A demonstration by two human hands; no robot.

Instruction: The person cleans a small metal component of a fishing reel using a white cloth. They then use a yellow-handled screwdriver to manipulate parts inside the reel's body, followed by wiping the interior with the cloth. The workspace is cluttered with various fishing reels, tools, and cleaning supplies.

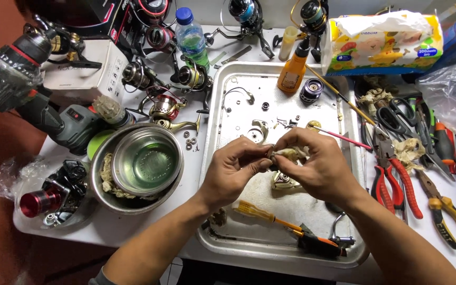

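Both hands (278, 166) pinch a soiled rag (290, 153) over the metal tray (222, 95).

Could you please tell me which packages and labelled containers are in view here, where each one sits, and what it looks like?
Tissue pack: top right behind the metal tray, soft yellow block with cartoon pictures, white tissue sticking out.
White box: upper left, flat white carton among the fishing reels.
Water bottle: top centre, clear plastic, blue cap, green and blue label.
Orange bottle: top edge of the tray, black nozzle, pale label.
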